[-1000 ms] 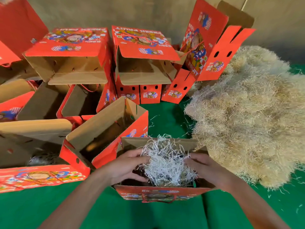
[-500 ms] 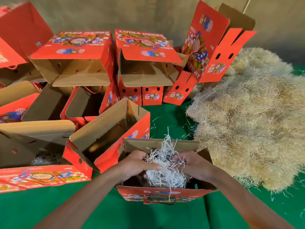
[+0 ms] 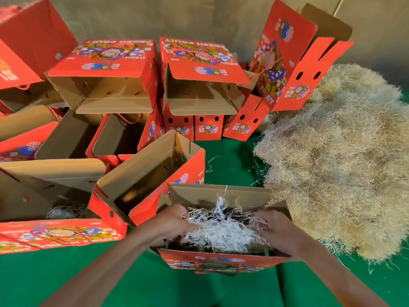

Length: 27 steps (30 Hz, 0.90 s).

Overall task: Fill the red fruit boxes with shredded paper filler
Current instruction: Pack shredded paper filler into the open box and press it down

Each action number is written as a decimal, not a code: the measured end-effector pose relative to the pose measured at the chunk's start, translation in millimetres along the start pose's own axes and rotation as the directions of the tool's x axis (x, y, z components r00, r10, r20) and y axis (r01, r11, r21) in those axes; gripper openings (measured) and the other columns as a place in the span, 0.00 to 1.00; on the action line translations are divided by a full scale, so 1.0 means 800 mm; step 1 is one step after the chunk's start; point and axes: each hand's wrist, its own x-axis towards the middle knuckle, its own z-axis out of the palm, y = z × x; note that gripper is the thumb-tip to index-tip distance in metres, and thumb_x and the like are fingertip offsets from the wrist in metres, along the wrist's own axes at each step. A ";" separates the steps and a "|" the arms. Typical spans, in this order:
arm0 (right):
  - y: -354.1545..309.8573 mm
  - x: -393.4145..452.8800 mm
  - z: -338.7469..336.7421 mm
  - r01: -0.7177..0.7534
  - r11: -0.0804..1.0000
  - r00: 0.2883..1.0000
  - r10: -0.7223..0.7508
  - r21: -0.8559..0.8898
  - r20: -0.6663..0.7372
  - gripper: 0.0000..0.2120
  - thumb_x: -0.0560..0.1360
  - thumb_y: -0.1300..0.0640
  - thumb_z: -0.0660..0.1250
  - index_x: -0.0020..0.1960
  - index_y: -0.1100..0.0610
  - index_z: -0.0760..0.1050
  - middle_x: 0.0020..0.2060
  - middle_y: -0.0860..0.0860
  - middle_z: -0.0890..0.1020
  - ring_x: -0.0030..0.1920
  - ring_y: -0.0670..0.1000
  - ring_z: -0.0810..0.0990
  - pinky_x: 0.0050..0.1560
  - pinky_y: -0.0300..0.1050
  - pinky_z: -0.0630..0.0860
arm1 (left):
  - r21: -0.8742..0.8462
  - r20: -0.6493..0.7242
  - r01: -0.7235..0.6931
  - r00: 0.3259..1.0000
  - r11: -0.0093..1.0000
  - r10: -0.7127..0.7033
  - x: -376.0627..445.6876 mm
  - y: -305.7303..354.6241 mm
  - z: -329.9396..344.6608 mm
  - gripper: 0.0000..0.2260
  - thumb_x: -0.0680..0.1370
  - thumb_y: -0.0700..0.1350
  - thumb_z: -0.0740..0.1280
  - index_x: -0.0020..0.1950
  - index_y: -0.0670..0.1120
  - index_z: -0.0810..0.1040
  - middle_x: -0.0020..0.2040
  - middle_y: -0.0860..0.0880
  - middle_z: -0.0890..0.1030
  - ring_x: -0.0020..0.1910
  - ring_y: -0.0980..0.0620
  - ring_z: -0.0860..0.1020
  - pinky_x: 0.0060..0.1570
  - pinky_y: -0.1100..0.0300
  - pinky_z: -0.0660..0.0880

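An open red fruit box (image 3: 221,261) stands right in front of me on the green cloth. A wad of white shredded paper (image 3: 221,233) lies inside it, spread across the opening. My left hand (image 3: 170,222) is inside the box at the wad's left side, fingers curled into the shreds. My right hand (image 3: 274,229) is at the wad's right side, fingers buried in it. A big heap of straw-coloured shredded filler (image 3: 336,160) lies to the right of the box.
Several open red fruit boxes crowd the left and back; the nearest empty one (image 3: 150,176) touches my box's left corner. A box at far left (image 3: 51,209) holds some filler. One tall box (image 3: 285,63) leans by the heap. Green cloth (image 3: 230,160) shows between them.
The wad stood bunched high between my hands; now it sits lower and wider in the box, and my hands have moved apart and down into it.
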 end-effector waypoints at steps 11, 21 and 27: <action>-0.048 0.023 0.010 0.078 0.963 0.965 -0.138 0.258 0.223 0.28 0.74 0.65 0.63 0.72 0.49 0.70 0.51 0.59 0.82 0.36 0.55 0.80 0.38 0.53 0.77 | -0.261 0.065 -0.262 0.956 0.929 0.288 -0.008 0.043 0.021 0.33 0.79 0.58 0.69 0.80 0.50 0.60 0.79 0.52 0.63 0.74 0.55 0.64 0.66 0.65 0.59; -0.019 0.029 0.019 0.035 0.994 0.999 -0.030 -0.105 0.043 0.10 0.73 0.69 0.67 0.50 0.57 0.77 0.36 0.54 0.80 0.26 0.39 0.76 0.24 0.34 0.68 | -0.002 0.088 -0.100 0.991 0.995 0.100 0.011 0.016 0.034 0.34 0.78 0.61 0.68 0.78 0.46 0.65 0.77 0.46 0.67 0.70 0.48 0.70 0.66 0.57 0.68; -0.005 0.027 0.015 -0.043 0.995 0.991 0.030 -0.089 -0.134 0.13 0.74 0.66 0.67 0.57 0.55 0.72 0.31 0.49 0.76 0.22 0.40 0.73 0.23 0.31 0.68 | 0.368 -0.016 -0.012 1.000 0.930 0.019 0.006 0.030 0.017 0.22 0.78 0.65 0.63 0.40 0.47 0.70 0.34 0.51 0.64 0.30 0.53 0.63 0.29 0.57 0.57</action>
